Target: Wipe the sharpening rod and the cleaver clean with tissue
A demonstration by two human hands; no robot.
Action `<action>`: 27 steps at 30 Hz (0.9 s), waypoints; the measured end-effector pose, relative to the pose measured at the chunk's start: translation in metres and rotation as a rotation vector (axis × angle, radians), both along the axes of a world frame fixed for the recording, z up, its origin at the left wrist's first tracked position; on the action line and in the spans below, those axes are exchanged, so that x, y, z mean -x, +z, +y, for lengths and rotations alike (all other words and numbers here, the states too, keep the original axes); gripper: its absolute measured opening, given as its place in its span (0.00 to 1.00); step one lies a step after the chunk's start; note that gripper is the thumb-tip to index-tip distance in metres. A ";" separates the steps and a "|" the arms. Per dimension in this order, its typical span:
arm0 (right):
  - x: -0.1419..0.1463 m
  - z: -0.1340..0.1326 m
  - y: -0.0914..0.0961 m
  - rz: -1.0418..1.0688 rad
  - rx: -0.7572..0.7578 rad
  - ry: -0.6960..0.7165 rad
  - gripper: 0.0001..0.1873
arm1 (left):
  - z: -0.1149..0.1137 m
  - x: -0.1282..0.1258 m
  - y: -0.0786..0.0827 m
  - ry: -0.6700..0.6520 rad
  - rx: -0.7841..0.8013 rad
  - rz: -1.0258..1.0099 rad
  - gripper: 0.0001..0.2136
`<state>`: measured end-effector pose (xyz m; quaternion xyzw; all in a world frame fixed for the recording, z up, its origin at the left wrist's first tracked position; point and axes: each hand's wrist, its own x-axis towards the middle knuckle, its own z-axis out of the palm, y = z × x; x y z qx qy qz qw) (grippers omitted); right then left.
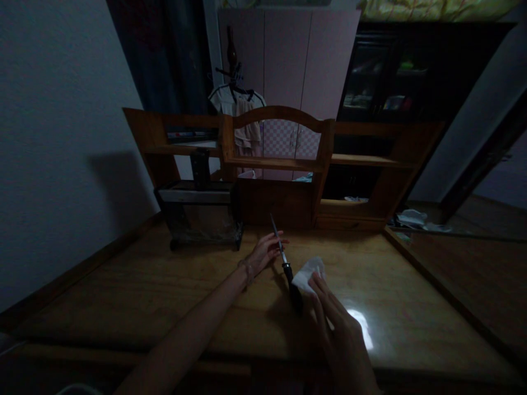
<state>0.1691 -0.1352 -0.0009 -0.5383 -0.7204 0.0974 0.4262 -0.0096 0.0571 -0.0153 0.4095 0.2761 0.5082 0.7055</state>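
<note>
Right hand with tissue; left hand at the tool.
At lower right of centre, my right hand is nearly closed, the fingers almost straight, and holds the tissue between thumb and fingers. The left edge of the tissue meets the tool's black handle. The tool lies at a slant in mid-frame: handle toward the lower edge, thin metal shaft pointing to the upper left. At centre, my left hand is partly open with fingers extended; the shaft crosses in front of them, and I cannot tell whether they grip it. Below is the wooden desk; a black frame stands at left of centre, before the shelf.
</note>
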 end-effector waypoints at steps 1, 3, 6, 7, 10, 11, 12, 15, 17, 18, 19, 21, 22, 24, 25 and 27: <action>0.005 0.006 0.003 -0.003 -0.009 0.002 0.23 | 0.000 0.000 -0.001 0.008 -0.011 -0.001 0.18; 0.018 0.019 0.006 -0.033 -0.014 0.047 0.23 | 0.000 0.001 -0.003 0.023 -0.026 0.007 0.20; 0.037 0.031 0.002 -0.071 -0.004 0.151 0.24 | 0.000 0.001 -0.003 0.039 -0.044 0.014 0.21; 0.042 0.033 -0.001 -0.077 -0.010 0.177 0.25 | -0.001 0.000 -0.003 0.044 -0.043 0.013 0.22; 0.049 0.033 -0.010 -0.087 -0.003 0.194 0.28 | -0.002 0.000 0.000 0.061 -0.015 0.015 0.21; 0.048 0.031 -0.013 -0.091 0.017 0.188 0.29 | -0.002 0.000 0.001 0.060 -0.004 0.021 0.20; 0.047 0.030 -0.014 -0.096 0.036 0.183 0.29 | -0.002 0.000 0.002 0.058 0.001 0.026 0.20; 0.041 0.027 -0.016 -0.120 0.066 0.200 0.29 | -0.003 0.000 0.003 0.044 0.001 0.032 0.19; 0.036 0.025 -0.017 -0.137 0.063 0.213 0.28 | -0.005 0.001 0.005 0.040 -0.003 0.033 0.19; 0.034 0.023 -0.018 -0.149 0.063 0.213 0.27 | -0.006 0.001 0.007 0.035 -0.009 0.032 0.20; 0.032 0.021 -0.019 -0.160 0.060 0.208 0.27 | -0.007 0.001 0.010 0.027 -0.020 0.028 0.20; 0.030 0.016 -0.021 -0.182 0.044 0.198 0.26 | -0.010 0.002 0.015 0.007 -0.053 0.013 0.21; 0.029 0.014 -0.021 -0.192 0.036 0.197 0.25 | -0.011 0.002 0.018 -0.004 -0.065 0.005 0.21; 0.027 0.008 -0.021 -0.204 0.035 0.204 0.25 | -0.014 0.003 0.021 -0.015 -0.076 -0.009 0.22; 0.027 0.005 -0.021 -0.206 0.045 0.208 0.25 | -0.015 0.003 0.021 -0.017 -0.074 -0.014 0.21; 0.026 0.002 -0.020 -0.202 0.061 0.211 0.25 | -0.015 0.003 0.020 -0.019 -0.059 -0.019 0.20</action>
